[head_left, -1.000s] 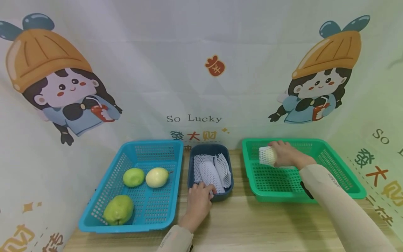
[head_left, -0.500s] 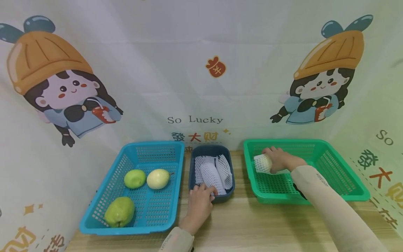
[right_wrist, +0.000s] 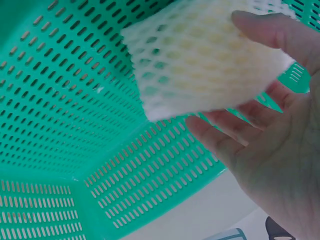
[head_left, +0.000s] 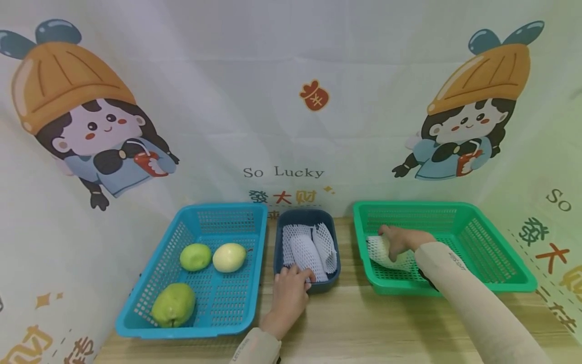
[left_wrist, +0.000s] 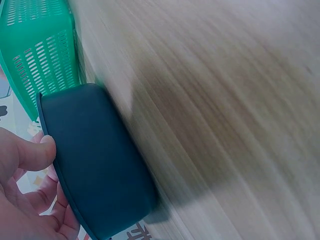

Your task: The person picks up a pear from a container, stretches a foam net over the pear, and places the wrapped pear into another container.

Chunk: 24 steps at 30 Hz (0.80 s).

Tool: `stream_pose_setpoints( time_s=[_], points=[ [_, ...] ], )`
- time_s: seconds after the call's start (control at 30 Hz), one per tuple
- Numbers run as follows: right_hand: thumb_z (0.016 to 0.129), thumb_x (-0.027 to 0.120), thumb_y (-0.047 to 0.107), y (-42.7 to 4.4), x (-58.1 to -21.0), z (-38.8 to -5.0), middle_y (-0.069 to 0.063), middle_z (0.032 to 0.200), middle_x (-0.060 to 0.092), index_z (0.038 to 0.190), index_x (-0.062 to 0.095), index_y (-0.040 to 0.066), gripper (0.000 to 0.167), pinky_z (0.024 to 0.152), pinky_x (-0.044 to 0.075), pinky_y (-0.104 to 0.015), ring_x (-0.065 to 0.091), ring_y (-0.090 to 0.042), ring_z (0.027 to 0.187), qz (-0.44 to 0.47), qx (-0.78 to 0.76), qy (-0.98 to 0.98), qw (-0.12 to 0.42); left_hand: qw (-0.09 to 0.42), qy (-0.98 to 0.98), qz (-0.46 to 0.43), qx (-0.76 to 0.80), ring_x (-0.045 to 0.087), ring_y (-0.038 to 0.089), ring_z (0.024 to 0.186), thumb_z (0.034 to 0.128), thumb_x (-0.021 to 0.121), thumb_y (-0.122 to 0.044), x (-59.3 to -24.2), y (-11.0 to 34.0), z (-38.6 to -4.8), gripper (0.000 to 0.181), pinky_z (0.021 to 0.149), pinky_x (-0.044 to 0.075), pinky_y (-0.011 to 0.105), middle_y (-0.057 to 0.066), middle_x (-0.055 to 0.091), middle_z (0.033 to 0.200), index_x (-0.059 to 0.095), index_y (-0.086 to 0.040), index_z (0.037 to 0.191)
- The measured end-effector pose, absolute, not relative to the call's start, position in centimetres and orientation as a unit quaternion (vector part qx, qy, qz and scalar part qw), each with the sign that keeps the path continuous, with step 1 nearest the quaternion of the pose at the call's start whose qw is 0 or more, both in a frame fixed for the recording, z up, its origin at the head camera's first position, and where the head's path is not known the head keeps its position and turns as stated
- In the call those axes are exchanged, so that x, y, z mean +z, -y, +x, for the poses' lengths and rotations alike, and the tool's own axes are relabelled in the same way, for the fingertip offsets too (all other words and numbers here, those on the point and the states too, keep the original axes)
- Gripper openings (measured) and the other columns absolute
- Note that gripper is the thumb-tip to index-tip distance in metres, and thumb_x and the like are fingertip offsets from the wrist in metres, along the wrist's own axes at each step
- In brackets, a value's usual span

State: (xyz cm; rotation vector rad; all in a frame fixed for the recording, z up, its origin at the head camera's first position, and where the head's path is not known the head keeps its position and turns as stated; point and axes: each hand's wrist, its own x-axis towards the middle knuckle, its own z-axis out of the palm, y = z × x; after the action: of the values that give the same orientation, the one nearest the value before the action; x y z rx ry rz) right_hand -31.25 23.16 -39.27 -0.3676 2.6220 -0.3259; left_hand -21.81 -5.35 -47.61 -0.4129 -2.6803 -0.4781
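Holding a net-wrapped pale fruit [head_left: 379, 252] low inside the left end of the green basket [head_left: 400, 289], pinched between thumb and fingers in the grip of the right hand [head_left: 402, 241]. Pinching likewise, with the left hand [head_left: 289, 296], the near rim of the dark blue container [head_left: 324, 287] just left of that basket, with white foam nets [head_left: 305, 251] lying inside. Having farther left, on the same wooden counter [head_left: 336, 328] in front of a printed cloth [head_left: 254, 121], a blue basket [head_left: 223, 303] with a small green fruit [head_left: 195, 257] and a pale yellow fruit [head_left: 229, 258] near each other toward the middle, plus a larger green fruit [head_left: 174, 305] nearer the front.
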Motion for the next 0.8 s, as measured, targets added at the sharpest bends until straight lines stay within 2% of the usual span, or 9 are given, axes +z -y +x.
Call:
stream_pose_setpoints(
  time_s=[0.17,0.3,0.5,0.8],
  points=[
    [0.072,0.071,0.005,-23.11,-38.92,-31.13,-0.025,0.14,0.037,0.137,0.034,0.005,0.074,0.088,0.042,-0.057,0.038,-0.042,0.125,-0.124,-0.108,-0.955,0.249,0.209,0.951,-0.153,-0.171,0.047,0.018,0.07,0.0752,0.071,-0.01,-47.71,5.43,-21.79,0.014,0.06,0.031,0.027,0.0,0.056,0.076,0.064,-0.022,0.078],
    [0.074,0.071,0.005,-23.13,-38.81,-31.14,-0.026,0.141,0.036,0.137,0.033,0.005,0.073,0.088,0.042,-0.055,0.037,-0.043,0.126,-0.121,-0.109,-0.953,0.254,0.219,0.948,-0.156,-0.169,0.047,0.018,0.069,0.0742,0.072,-0.01,-47.76,5.44,-21.8,0.014,0.059,0.03,0.027,0.0,0.056,0.075,0.064,-0.021,0.078],
    [0.075,0.07,0.004,-23.15,-38.68,-31.21,-0.028,0.139,0.037,0.136,0.035,0.002,0.071,0.088,0.042,-0.056,0.038,-0.045,0.125,-0.122,-0.111,-0.954,0.25,0.208,0.951,-0.152,-0.171,0.047,0.018,0.07,0.0749,0.071,-0.01,-47.7,5.44,-21.9,0.014,0.06,0.03,0.027,0.0,0.057,0.076,0.065,-0.022,0.079],
    [0.077,0.069,0.006,-23.44,-38.26,-30.89,-0.029,0.143,0.03,0.139,0.033,0.004,0.072,0.093,0.039,-0.06,0.029,-0.049,0.13,-0.113,-0.131,-0.953,0.247,0.191,0.955,-0.147,-0.17,0.047,0.019,0.071,0.076,0.071,-0.011,-47.52,5.27,-21.94,0.012,0.061,0.032,0.028,0.0,0.058,0.078,0.065,-0.022,0.08]
  ],
)
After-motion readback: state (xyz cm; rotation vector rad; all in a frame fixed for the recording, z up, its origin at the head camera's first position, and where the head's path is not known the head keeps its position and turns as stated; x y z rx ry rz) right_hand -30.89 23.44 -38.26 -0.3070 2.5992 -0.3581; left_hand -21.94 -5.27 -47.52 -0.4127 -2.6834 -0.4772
